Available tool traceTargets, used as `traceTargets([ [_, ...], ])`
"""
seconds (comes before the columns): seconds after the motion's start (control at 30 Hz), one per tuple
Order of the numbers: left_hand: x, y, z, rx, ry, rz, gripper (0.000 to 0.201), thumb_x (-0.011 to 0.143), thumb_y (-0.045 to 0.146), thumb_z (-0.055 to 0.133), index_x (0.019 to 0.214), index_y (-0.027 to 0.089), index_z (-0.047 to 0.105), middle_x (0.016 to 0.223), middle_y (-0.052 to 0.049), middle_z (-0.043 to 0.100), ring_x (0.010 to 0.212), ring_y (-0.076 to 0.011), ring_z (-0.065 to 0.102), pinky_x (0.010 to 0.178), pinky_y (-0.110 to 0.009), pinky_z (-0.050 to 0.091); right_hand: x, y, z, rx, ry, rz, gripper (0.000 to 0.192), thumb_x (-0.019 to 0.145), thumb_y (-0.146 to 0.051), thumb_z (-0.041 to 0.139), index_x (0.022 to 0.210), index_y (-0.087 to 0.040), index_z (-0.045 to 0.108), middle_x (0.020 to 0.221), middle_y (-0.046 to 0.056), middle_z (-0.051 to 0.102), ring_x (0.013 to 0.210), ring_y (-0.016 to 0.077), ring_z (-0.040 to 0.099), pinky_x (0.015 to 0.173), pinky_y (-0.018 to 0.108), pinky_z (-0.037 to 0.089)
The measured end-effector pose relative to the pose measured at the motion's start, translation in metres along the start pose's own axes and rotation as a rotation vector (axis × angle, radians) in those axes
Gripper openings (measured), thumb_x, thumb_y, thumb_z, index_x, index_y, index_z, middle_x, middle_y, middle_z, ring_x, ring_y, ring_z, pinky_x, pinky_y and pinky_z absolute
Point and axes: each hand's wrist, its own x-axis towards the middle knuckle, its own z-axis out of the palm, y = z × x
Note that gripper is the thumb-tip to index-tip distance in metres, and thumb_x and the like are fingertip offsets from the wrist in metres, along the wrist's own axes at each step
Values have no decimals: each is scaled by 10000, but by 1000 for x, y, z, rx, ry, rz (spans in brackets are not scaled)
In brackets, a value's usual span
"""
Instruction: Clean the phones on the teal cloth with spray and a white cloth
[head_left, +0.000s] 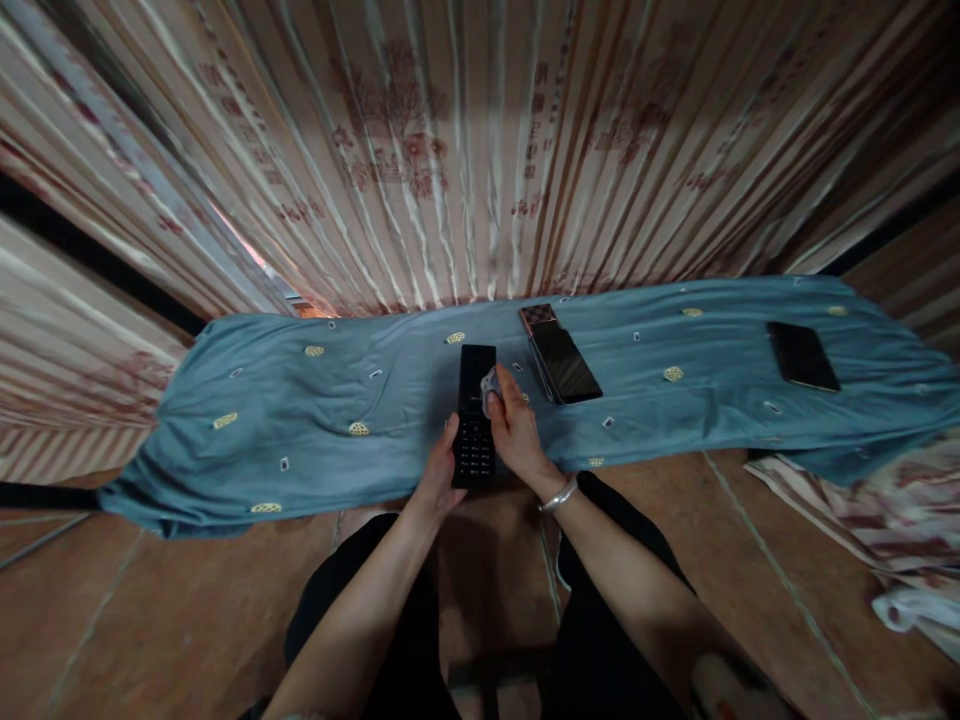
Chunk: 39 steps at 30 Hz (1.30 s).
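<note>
On the cloth [300, 420], a keypad phone [475, 415] lies left of a tablet [566, 362]; another phone [802, 356] far right.

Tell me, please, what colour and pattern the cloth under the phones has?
The cloth is blue-grey, dotted with small yellow ovals and tiny white marks, as the head view shows.

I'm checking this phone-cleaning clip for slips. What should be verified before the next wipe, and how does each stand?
1. Left hand steadies the keypad phone by its lower edge: ok.
2. Right hand presses a small wipe on the phone: ok.
3. Phone lies flat on the blue cloth: ok.
4. Other phones, one at the middle and one far right, lie apart from the hands: ok.
5. Screen is clean: cannot tell.
</note>
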Motion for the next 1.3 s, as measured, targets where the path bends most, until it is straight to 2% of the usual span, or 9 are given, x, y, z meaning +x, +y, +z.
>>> traceTargets([
  [0.27,-9,-4,2,174,-75,-98,450,949,450,444,1104,80,650,790,-131,741,675,-199,715,632,-292,573,19,12,-15,-76,108,-74,492,977,-241,326,1448,-123,400,1445,161,504,1366,233,449,1146,460,363],
  [0.4,-13,-3,4,234,-36,-59,400,957,405,446,1124,93,632,796,-120,745,671,-188,716,614,-270,562,20,11,-21,-133,83,-150,489,989,-224,291,1458,-122,385,1453,163,491,1398,230,403,1157,469,353],
  [0.53,-15,-1,3,278,-65,27,368,930,400,506,1111,106,635,831,-112,750,707,-186,720,623,-261,560,19,13,-24,-199,65,-205,487,985,-196,302,1458,-128,395,1441,164,496,1386,226,416,1152,459,372],
  [0.7,-14,-2,-5,352,-109,70,433,858,478,598,1073,105,648,855,-122,751,715,-192,718,596,-252,551,21,12,-25,-266,33,-287,514,948,-120,326,1456,-127,408,1402,168,530,1368,254,429,1133,515,388],
  [0.87,-13,-5,-13,403,-124,77,544,744,548,700,1057,106,649,860,-126,751,688,-195,714,544,-243,529,22,3,-26,-307,-43,-354,504,932,-70,317,1411,-101,470,1379,171,557,1373,249,427,1136,498,390],
  [0.97,-12,-5,-17,426,-114,101,560,745,579,682,1049,109,658,822,-119,753,658,-190,709,515,-229,504,21,-2,-26,-309,-67,-387,474,935,-62,322,1371,-73,506,1416,193,524,1410,250,377,1145,499,377],
  [1.07,-9,-3,-22,435,-66,91,551,799,597,610,1027,101,680,730,-113,743,633,-197,707,491,-227,483,17,-5,-23,-301,-115,-423,443,935,-62,346,1328,-95,547,1442,190,501,1440,248,327,1144,522,372],
  [1.17,-3,-1,-26,373,-20,100,481,850,539,577,1046,115,691,720,-100,744,716,-221,723,565,-258,523,7,-10,-17,-281,-178,-466,429,929,-52,366,1302,-118,568,1421,182,526,1438,245,333,1135,534,385],
  [1.3,5,1,-30,264,23,204,407,877,441,581,1133,138,672,872,-82,765,922,-230,713,778,-306,548,-9,-19,-7,-270,-250,-525,407,940,-63,373,1284,-118,585,1377,175,569,1417,245,374,1128,511,408],
])
